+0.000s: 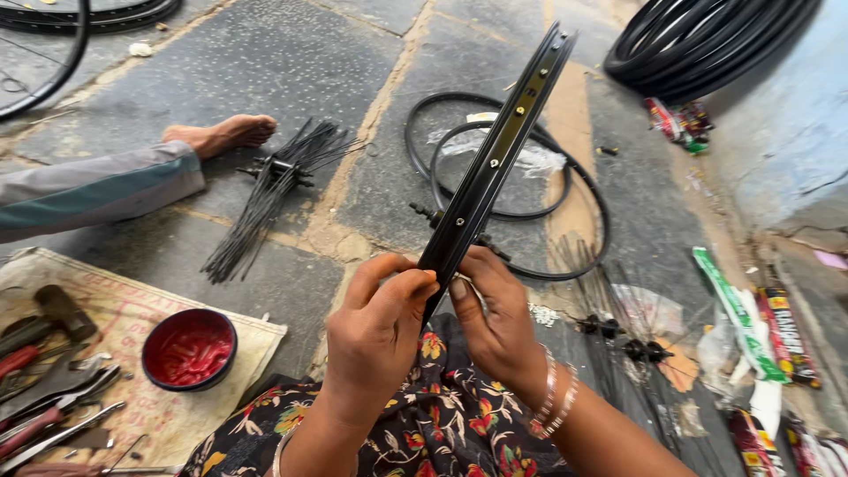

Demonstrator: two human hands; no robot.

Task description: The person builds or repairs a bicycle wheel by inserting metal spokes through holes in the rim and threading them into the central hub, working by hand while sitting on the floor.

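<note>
A black bicycle wheel rim (495,159) stands edge-on in front of me, its brass-coloured inner strip with spoke holes facing me. My left hand (375,331) pinches the rim's near edge from the left. My right hand (499,322), with bangles on the wrist, grips the same edge from the right. A black hub (428,215) with its axle shows just behind the rim, partly hidden. My lap is covered by dark flowered cloth (442,424).
A bundle of black spokes with a hub (274,190) lies on the stone floor to the left, near another person's bare foot (225,134). Red bowl (189,349) and hand tools (49,389) rest on a sack. Black rims (495,177) lie ahead, tyres (707,40) upper right, packets (760,327) right.
</note>
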